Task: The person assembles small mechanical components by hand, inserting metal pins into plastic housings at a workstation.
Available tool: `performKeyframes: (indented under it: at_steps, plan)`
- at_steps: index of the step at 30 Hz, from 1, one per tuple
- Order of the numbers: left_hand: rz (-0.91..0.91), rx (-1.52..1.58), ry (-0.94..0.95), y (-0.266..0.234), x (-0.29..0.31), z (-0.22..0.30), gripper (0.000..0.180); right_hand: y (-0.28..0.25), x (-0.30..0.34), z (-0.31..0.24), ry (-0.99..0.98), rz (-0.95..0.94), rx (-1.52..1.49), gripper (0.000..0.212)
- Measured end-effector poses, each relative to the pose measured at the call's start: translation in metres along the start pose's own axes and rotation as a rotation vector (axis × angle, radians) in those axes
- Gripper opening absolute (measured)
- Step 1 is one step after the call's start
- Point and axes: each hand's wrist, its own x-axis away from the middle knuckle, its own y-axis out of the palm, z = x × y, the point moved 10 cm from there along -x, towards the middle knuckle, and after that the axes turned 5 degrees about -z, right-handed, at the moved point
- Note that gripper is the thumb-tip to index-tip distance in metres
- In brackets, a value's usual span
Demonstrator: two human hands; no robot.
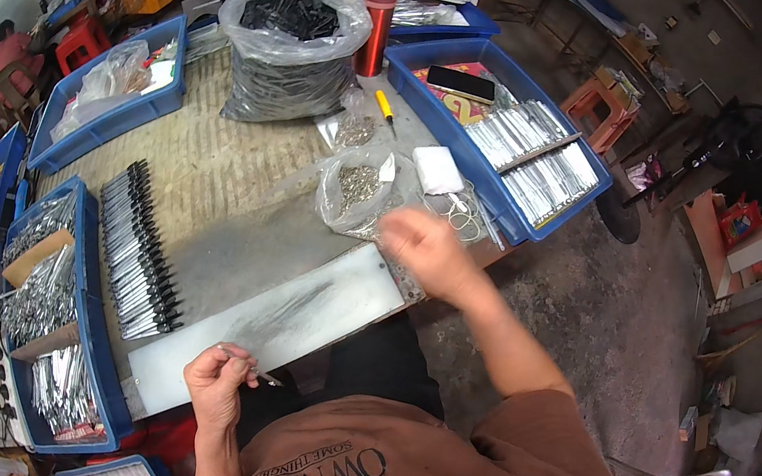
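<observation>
My left hand (216, 383) is closed in a pinch on a slim silvery metal piece (263, 377), above the near left end of a white board (269, 315) with dark smudges. My right hand (419, 246) is beside the clear plastic bag (331, 210) of small metal parts, past the board's right end. Motion blurs it and its fingers are partly hidden, so whether they hold anything does not show. Left of the board, a row of slim silver pieces with black ends (135, 249) lies side by side on the table.
Blue trays of metal pieces stand at the left (97, 363) and far right (541, 232), the latter also holding a phone (462, 83). A big bag of black parts (289, 74), red tumbler (374, 33), yellow-handled tool (384, 105) and white block (439, 169) are behind. Another person (15, 61) sits far left.
</observation>
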Motion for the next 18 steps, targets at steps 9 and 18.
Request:
performKeyframes:
  at_steps: [9,18]
  plan:
    - [0.008,0.05,-0.018,-0.001,-0.005,-0.007,0.011,-0.164,-0.082,0.121,0.46,-0.032,0.951,0.022]
    - [0.011,-0.003,-0.051,0.0,-0.007,-0.009,0.011,-0.153,-0.089,0.14,0.61,-0.238,0.979,0.028]
